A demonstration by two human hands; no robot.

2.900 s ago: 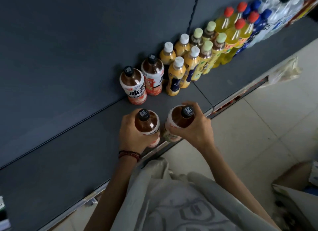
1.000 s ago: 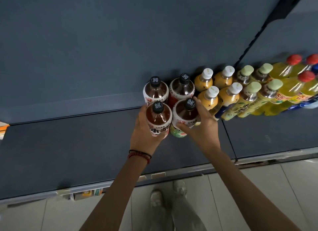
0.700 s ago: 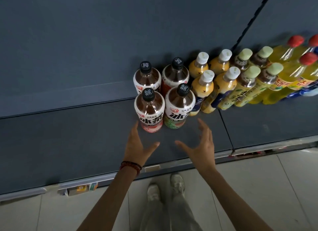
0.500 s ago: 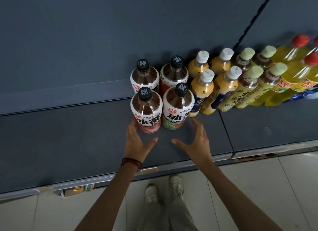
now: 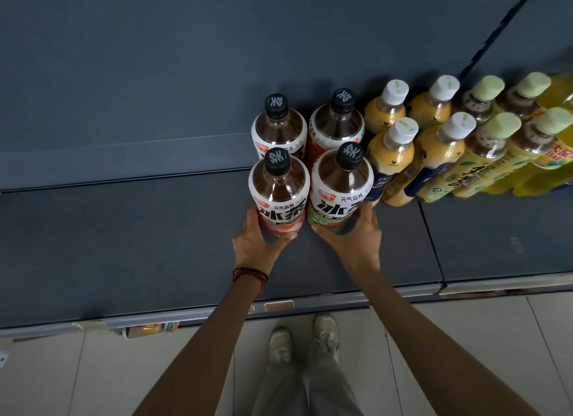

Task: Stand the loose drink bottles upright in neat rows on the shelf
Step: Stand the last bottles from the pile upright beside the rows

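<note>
We cup our left hand (image 5: 255,241) and right hand (image 5: 353,234) low around two full, smooth-labelled, black-capped brown tea bottles (image 5: 279,195), likely heavy and slippery, near the grey shelf (image 5: 124,245) front.

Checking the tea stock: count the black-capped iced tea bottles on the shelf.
4, in a two-by-two block: back left, back right, front left at the left hand, front right at the right hand. None seem hidden.
</note>
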